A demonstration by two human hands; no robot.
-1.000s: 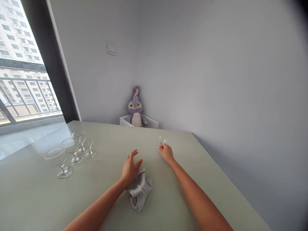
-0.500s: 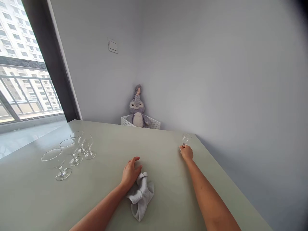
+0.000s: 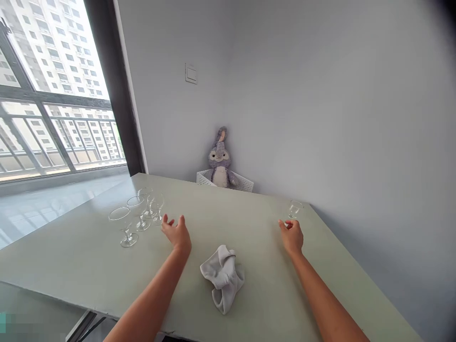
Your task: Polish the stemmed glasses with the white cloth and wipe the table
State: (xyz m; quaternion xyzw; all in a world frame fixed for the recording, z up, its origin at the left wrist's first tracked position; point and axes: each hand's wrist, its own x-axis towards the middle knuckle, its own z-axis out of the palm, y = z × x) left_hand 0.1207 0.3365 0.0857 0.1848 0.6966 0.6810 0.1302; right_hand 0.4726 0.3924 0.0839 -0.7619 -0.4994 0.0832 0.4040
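My left hand (image 3: 177, 232) is open above the table, fingers and thumb spread. It hovers just right of a group of clear stemmed glasses (image 3: 128, 239), which stand upright at the left, and I see no contact between them. On the right, my right hand (image 3: 292, 236) has its fingers loosely curled and apart, with nothing visible in them. A single stemmed glass (image 3: 295, 209) stands just beyond it; the hand hides its lower part. Between my forearms a crumpled light grey cloth (image 3: 223, 278) lies on the table, touched by neither hand.
The pale green table (image 3: 228, 221) has its right edge along the wall. Behind its far edge a grey plush rabbit (image 3: 220, 161) sits in a white perforated basket (image 3: 245, 184). A window (image 3: 60, 95) is at the left.
My left hand has left the cloth and moved left toward the group of glasses. My right hand has let go of the single glass and drawn back slightly. The view has turned left.
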